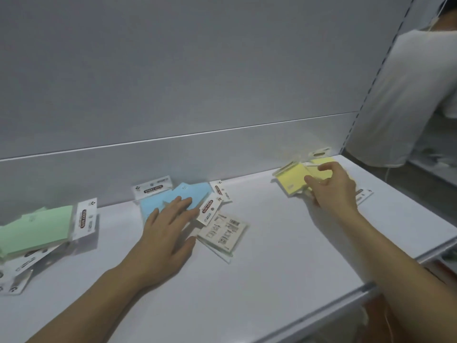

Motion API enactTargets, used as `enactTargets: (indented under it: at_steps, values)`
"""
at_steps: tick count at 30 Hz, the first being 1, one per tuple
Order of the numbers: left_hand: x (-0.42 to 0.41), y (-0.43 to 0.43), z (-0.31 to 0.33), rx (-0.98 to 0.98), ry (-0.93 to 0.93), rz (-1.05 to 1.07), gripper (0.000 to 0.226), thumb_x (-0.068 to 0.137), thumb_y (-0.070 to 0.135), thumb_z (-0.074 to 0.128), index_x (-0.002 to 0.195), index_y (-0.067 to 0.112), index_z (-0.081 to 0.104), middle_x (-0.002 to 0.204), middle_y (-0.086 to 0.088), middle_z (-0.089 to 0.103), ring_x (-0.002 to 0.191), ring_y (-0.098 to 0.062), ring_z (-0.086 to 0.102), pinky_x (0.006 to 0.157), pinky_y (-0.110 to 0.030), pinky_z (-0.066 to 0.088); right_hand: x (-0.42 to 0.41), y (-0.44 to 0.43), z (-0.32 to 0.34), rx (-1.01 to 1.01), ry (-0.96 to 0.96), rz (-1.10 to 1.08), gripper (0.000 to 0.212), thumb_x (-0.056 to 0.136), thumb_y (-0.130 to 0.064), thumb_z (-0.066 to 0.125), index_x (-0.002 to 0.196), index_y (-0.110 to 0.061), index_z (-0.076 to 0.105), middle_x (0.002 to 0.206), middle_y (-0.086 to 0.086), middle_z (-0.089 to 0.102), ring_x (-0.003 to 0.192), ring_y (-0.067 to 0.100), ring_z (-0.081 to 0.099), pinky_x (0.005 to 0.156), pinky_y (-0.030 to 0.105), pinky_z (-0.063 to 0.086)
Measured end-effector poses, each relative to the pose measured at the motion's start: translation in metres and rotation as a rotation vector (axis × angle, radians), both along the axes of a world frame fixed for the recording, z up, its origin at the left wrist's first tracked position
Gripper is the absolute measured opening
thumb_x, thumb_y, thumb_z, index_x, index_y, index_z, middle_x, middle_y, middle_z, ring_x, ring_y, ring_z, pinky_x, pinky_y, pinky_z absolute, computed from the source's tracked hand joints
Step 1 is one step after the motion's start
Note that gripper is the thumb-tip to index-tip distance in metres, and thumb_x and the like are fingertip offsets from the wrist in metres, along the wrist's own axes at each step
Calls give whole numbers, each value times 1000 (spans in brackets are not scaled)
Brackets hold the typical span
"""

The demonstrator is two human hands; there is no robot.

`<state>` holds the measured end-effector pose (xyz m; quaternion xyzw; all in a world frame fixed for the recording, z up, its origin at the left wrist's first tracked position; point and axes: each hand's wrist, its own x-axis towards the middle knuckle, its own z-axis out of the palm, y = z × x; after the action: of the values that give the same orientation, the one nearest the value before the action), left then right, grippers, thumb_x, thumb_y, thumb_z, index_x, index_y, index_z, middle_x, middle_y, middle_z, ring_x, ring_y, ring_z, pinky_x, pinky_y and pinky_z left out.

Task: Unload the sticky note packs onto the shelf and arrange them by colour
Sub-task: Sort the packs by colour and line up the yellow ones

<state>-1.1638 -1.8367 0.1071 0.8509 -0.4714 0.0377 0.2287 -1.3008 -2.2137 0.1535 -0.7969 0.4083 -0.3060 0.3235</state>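
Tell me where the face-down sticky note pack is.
In the head view, the face-down sticky note pack lies mid-shelf, printed back up, right of the left hand and just in front of the pale blue sticky note packs.

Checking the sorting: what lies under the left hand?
The left hand lies flat on the blue sticky note packs, several overlapping. How many are beneath the palm is hidden.

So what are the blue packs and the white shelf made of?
The blue packs look like stacks of matte paper in clear, shiny plastic sleeves with white card headers; the sleeves catch the light at the edges. The left hand lies flat on them. The shelf looks like smooth painted metal, judging by its thin rolled front lip and soft sheen, though that is a guess.
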Motion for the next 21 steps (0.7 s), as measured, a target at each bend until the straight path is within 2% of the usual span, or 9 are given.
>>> enactTargets:
  at_steps: [2, 3, 4, 6, 8, 10, 12, 16, 21]
  values:
    - [0, 0, 1, -8, -7, 9, 53, 97, 37, 54, 148, 33, 40, 164, 12, 23, 154, -10, 8, 123, -47, 15, 1, 16, 0, -89, 5, 75, 26, 91, -38, 72, 110, -31, 56, 74, 2, 68, 75, 22, 63, 64, 34, 43]
    - [0, 0, 2, -10, -9, 15, 54, 96, 38, 52, 148, 34, 40, 164, 12, 24, 154, -10, 9, 123, -47, 16, 2, 28, 2, -123, -6, 147, 22, 92, -36, 71, 109, -30, 57, 67, -1, 64, 74, 24, 61, 65, 36, 44]
    - [0, 0, 2, -10, -10, 22, 54, 94, 39, 51, 147, 34, 41, 164, 11, 25, 154, -11, 11, 123, -47, 17, 4, 42, 4, -149, -13, 238, 18, 91, -33, 71, 105, -29, 59, 63, -2, 62, 69, 22, 60, 64, 35, 44]
    - [1, 1, 4, -3, -15, 38, 54, 94, 39, 51, 147, 33, 42, 163, 10, 28, 153, -13, 15, 122, -48, 20, 10, 74, 10, -166, 32, 460, 14, 89, -34, 73, 97, -30, 63, 67, -5, 64, 63, 9, 61, 62, 27, 46]
    - [2, 3, 6, -5, -16, 50, 52, 94, 37, 52, 145, 32, 44, 162, 8, 31, 152, -15, 17, 121, -48, 23, 19, 103, 14, -159, 166, 700, 25, 84, -54, 71, 97, -35, 62, 84, -12, 65, 72, 3, 61, 66, 21, 48]
    - [3, 4, 9, -12, -3, 72, 49, 94, 34, 55, 143, 31, 46, 160, 8, 33, 152, -15, 19, 121, -49, 24, 27, 129, 13, -166, 330, 860, 47, 73, -77, 62, 103, -42, 56, 100, -18, 56, 89, 0, 56, 78, 27, 50]
    - [4, 5, 12, -23, 8, 111, 47, 95, 29, 58, 141, 31, 49, 159, 9, 35, 150, -15, 21, 121, -50, 24, 35, 151, 6, -191, 404, 904, 63, 63, -85, 60, 110, -44, 50, 108, -19, 48, 102, 4, 48, 87, 33, 47]
    - [5, 9, 15, -72, -5, 140, 43, 93, 22, 63, 135, 25, 56, 152, 3, 43, 147, -19, 30, 117, -50, 29, 41, 171, -12, -263, 431, 887, 77, 58, -77, 68, 122, -44, 43, 117, -13, 42, 114, 13, 37, 96, 37, 38]
    - [6, 10, 21, -155, -67, 67, 44, 87, 10, 69, 131, 15, 62, 145, -6, 50, 139, -25, 40, 111, -50, 34, 38, 157, -17, -114, 274, 922, 72, 64, -50, 77, 127, -47, 44, 115, -15, 57, 109, 7, 52, 89, 30, 48]
